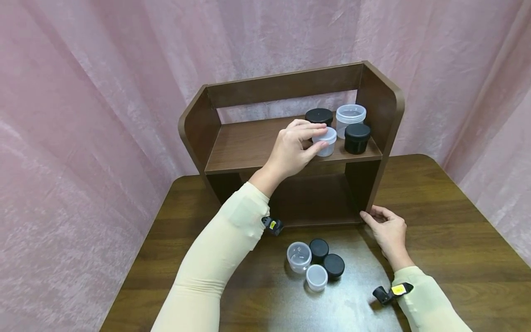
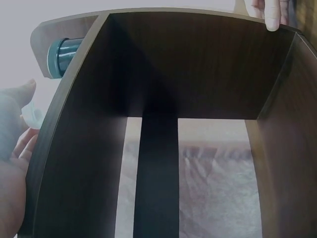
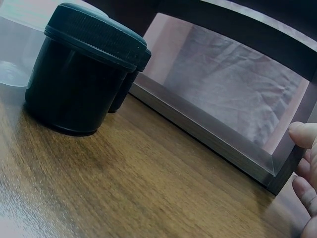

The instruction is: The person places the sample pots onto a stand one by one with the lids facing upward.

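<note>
My left hand pinches a small translucent jar with a whitish lid between thumb and fingers, at the front of the upper board of a brown wooden shelf. Whether the jar's base touches the board is unclear. Just right of it stands a small black jar. Behind are a larger clear jar and a black-lidded jar, partly hidden by the hand. Down at the shelf's lower right corner, my right hand grips the side panel, thumb on the front edge, fingers around the outer side.
On the table before the shelf stand two clear jars and two black jars in a tight cluster. The shelf's tall side panels flank the upper board. A pink curtain hangs behind.
</note>
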`<state>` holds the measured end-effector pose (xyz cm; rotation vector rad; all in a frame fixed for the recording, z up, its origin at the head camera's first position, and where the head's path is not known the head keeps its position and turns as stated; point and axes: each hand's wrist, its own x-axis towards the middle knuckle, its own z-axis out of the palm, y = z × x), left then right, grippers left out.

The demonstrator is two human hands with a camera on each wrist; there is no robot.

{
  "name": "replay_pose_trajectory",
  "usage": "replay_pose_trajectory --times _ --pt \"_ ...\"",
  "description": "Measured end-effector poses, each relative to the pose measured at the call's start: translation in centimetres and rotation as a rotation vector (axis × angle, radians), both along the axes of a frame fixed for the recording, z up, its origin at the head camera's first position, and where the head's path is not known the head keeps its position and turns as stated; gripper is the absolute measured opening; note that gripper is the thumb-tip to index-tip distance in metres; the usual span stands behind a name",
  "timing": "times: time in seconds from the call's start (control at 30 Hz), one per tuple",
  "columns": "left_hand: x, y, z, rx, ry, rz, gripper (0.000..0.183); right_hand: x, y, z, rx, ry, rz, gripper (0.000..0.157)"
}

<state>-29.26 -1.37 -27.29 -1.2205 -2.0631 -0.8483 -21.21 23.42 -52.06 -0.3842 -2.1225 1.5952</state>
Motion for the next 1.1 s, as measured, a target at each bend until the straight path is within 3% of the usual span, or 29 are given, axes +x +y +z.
replay_pose_trajectory --times 0.6,1.1 --pt "0.06 0.54 0.09 -0.006 -0.082 0.005 0.032 0.34 0.46 0.09 -0.003 0.016 0.002 0.034" --pt "-0.05 0.25 -0.03 0.031 -0.084 -0.008 0.032 0.23 0.23 0.27 0.014 -0.005 0.008 0.035"
